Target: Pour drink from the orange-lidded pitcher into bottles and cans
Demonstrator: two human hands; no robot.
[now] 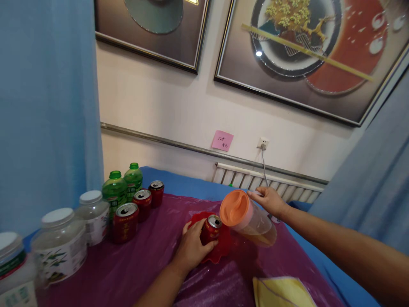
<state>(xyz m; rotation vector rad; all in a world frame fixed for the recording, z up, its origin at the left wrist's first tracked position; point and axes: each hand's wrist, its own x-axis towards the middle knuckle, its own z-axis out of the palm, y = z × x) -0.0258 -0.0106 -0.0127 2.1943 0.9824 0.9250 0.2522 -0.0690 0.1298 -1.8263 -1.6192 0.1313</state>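
My left hand (193, 245) is wrapped round a red drink can (211, 231), whose opened top faces up. Under the can lies a red dish with a wavy rim (223, 248). My right hand (267, 199) grips the handle of a clear plastic pitcher (257, 224). The pitcher is tilted toward the can, and some yellowish liquid shows along its lower side. Its orange lid (234, 208) is on, with the rim close beside the can's top. I cannot make out any stream between them.
On the left stand several opened red cans (125, 224), green bottles (115, 189) and clear jars with white lids (59, 243). A yellow cloth (283, 292) lies at the front on the purple table cover (143, 264). Behind are a radiator (243, 177) and a plugged-in cord (264, 164).
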